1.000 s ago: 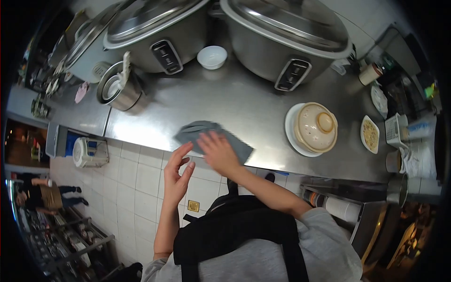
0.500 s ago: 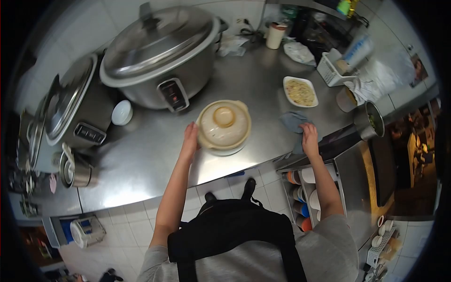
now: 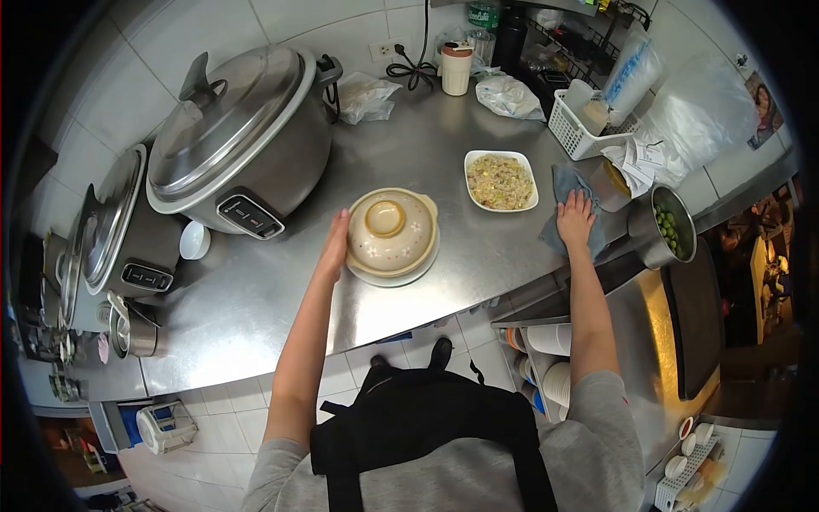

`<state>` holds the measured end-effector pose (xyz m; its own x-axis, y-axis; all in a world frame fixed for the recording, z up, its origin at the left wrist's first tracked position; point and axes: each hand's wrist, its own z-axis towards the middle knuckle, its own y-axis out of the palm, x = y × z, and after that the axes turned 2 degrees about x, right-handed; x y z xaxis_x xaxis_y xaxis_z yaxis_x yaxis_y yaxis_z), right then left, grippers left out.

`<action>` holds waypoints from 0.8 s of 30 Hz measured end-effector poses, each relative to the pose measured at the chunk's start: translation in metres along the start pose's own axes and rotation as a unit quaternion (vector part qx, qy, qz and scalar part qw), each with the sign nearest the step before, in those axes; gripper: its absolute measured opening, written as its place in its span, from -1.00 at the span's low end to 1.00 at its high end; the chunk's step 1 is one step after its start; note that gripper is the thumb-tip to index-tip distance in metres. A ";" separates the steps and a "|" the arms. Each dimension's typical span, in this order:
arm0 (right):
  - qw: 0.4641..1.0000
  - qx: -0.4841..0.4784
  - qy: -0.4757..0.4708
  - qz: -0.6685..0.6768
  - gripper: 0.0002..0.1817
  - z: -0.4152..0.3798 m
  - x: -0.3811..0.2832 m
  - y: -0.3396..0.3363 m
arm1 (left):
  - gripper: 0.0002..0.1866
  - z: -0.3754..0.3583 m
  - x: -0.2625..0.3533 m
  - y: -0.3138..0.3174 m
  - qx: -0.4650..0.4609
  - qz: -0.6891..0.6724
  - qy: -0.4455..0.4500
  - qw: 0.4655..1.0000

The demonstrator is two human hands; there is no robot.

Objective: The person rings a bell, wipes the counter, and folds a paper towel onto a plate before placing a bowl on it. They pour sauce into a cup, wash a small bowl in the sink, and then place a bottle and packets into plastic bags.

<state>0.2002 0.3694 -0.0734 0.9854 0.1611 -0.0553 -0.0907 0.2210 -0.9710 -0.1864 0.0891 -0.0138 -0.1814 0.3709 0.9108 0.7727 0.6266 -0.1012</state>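
**A:** Where are the hands?

**B:** The left hand [image 3: 333, 247] lies flat against the left side of the lidded clay pot [image 3: 391, 230], fingers together and pointing up the counter, touching the pot's wall rather than gripping it. The right hand [image 3: 576, 220] is pressed palm-down on a grey cloth [image 3: 570, 183], fingers spread apart, pinning the cloth to the steel counter [image 3: 444, 154] near its front edge.

**A:** And the pot itself?

**B:** It sits on a white plate [image 3: 401, 275] in the middle of the counter, lid on, knob up. Just to its right, between pot and cloth, is a square white dish of fried rice [image 3: 501, 180]; the cloth's upper corner lies just beside that dish.

**A:** What is around the right hand?

**B:** Close beyond the cloth stands a small metal cup [image 3: 611, 184], and to the right of the hand a steel pot of green beans [image 3: 666, 227]. Behind them is a white plastic basket [image 3: 583, 128] and some paper slips.

**A:** Further out?

**B:** Left of the clay pot stands a large rice cooker [image 3: 239, 145] with its lid shut, and a second cooker [image 3: 119, 226] further left, with a small white bowl [image 3: 194, 241] between them. A lidded paper cup [image 3: 455, 68] stands at the tiled back wall. Under the counter edge, below the right arm, bowls are stacked on a shelf [image 3: 550, 358].
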 end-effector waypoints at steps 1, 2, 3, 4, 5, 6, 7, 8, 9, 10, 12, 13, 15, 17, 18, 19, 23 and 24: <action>1.000 0.000 -0.001 0.002 -0.41 0.005 0.002 0.002 | -0.17 0.003 0.005 0.007 0.005 -0.003 -0.005 1.000; 1.000 -0.006 -0.006 0.005 -0.41 0.009 0.003 0.002 | -0.17 0.003 0.014 0.013 0.005 -0.001 -0.004 1.000; 1.000 -0.011 -0.011 0.007 -0.41 0.013 0.003 0.002 | -0.23 0.004 0.022 0.017 0.041 0.120 0.108 0.986; 1.000 -0.012 -0.010 0.009 -0.41 0.015 0.001 0.003 | -0.28 0.004 0.030 0.020 0.075 0.239 0.215 0.944; 1.000 -0.015 -0.008 0.006 -0.41 0.014 0.000 0.002 | -0.28 -0.001 0.045 0.026 0.073 0.242 0.215 0.944; 1.000 -0.019 -0.005 0.002 -0.41 0.011 0.001 0.001 | -0.33 -0.011 0.063 0.034 -0.011 0.286 0.299 0.910; 1.000 -0.021 -0.002 0.001 -0.41 0.009 0.000 -0.008 | -0.38 -0.018 0.073 0.042 -0.095 0.325 0.379 0.861; 0.998 -0.053 0.015 0.009 -0.42 0.006 -0.007 -0.024 | -0.38 -0.023 0.075 0.049 -0.099 0.325 0.380 0.860; 0.996 -0.087 0.032 0.017 -0.43 0.001 -0.014 -0.033 | -0.41 -0.027 0.076 0.055 -0.088 0.407 0.429 0.802; 0.995 -0.089 0.036 0.016 -0.43 -0.010 -0.019 -0.035 | -0.43 -0.031 0.077 0.058 -0.076 0.483 0.473 0.733; 0.972 0.137 -0.041 0.184 -0.46 -0.035 -0.034 -0.043 | -0.45 -0.024 0.083 0.059 -0.078 0.486 0.482 0.725; 0.952 0.162 -0.067 0.251 -0.47 -0.049 -0.045 -0.048 | -0.44 -0.019 0.086 0.061 -0.089 0.510 0.477 0.710; 0.919 0.171 -0.093 0.344 -0.50 -0.088 -0.076 -0.063 | -0.43 -0.012 0.087 0.059 -0.100 0.535 0.468 0.696; 0.908 0.162 -0.091 0.375 -0.52 -0.114 -0.100 -0.066 | -0.46 0.000 0.097 0.055 -0.099 0.485 0.507 0.706; 0.890 0.100 -0.050 0.441 -0.55 -0.125 -0.109 -0.063 | -0.46 0.010 0.103 0.051 -0.100 0.488 0.507 0.703; 0.864 0.039 -0.007 0.502 -0.58 -0.134 -0.116 -0.061 | -0.47 0.021 0.111 0.043 -0.135 0.418 0.419 0.795; 0.864 0.054 -0.021 0.501 -0.59 -0.151 -0.130 -0.047 | -0.52 0.043 0.128 0.021 -0.202 0.234 0.222 0.925; 0.864 0.055 -0.018 0.500 -0.59 -0.151 -0.131 -0.046 | -0.52 0.039 0.130 0.022 -0.204 0.235 0.223 0.924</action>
<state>0.0971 0.1929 -0.0569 0.4005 0.3541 -0.8451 -0.9098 0.0443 -0.4126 -0.2169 0.1780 0.0863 0.4313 0.1596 0.8880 0.8838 0.1230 -0.4514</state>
